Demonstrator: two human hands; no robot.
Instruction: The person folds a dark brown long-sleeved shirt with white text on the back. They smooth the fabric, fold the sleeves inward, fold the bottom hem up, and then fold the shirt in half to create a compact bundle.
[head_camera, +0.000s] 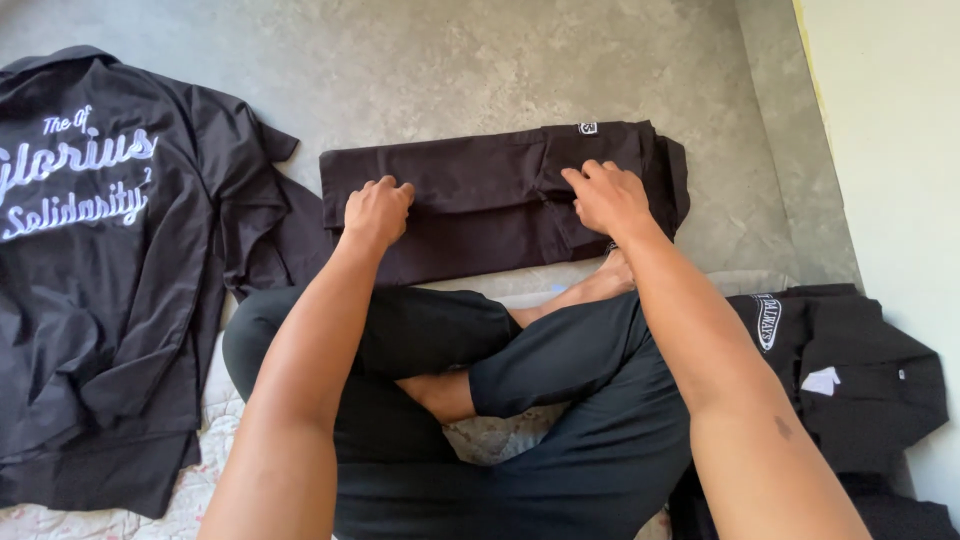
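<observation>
A black garment (480, 195), folded into a long rectangle, lies on the grey floor in front of my crossed legs. My left hand (377, 208) presses on its left part, fingers curled down onto the cloth. Flat on its right part rests my right hand (605, 196), fingers spread slightly. A small white label sits at the garment's top right edge.
A black shirt (100, 260) with white lettering on its back is spread out at the left. Another black garment (850, 375) with a white patch lies at the right, beside a pale wall (900, 150). I sit on a patterned mat (215, 440).
</observation>
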